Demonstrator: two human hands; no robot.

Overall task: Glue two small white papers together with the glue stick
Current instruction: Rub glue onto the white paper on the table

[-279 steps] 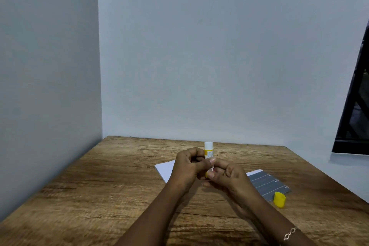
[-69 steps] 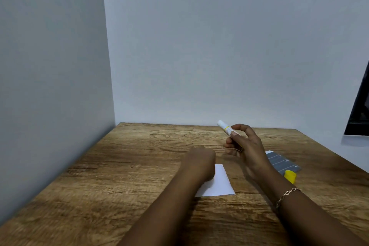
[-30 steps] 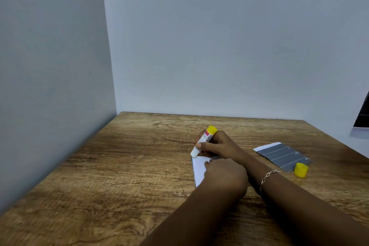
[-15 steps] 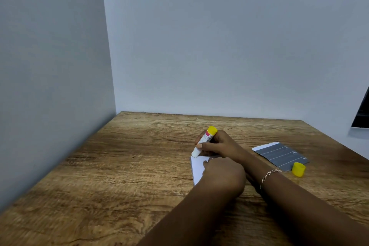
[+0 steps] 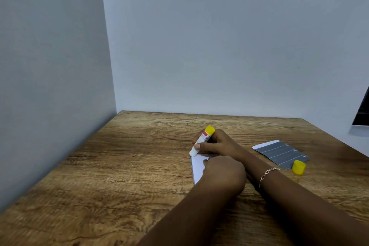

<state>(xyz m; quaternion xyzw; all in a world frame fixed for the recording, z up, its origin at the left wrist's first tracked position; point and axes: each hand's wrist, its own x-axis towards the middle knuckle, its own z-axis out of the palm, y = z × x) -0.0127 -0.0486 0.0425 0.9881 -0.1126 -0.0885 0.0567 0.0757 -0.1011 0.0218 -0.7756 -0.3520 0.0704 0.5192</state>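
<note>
The right hand [image 5: 217, 144] fingers are closed on the glue stick [image 5: 201, 141], its long axis tilted with the tip down-left touching the paper's [image 5: 197, 166] far-left corner on the counter [image 5: 139, 166], while the left hand [image 5: 223, 173], curled, pins the paper just nearer.

Soft, even, cool light fills the scene; the left wall [image 5: 50, 66] is dimmer than the back wall [image 5: 229, 36]. Faint shadows lie under the forearms on the tabletop [image 5: 119, 175]. Nearest forearms look slightly blurred.
</note>
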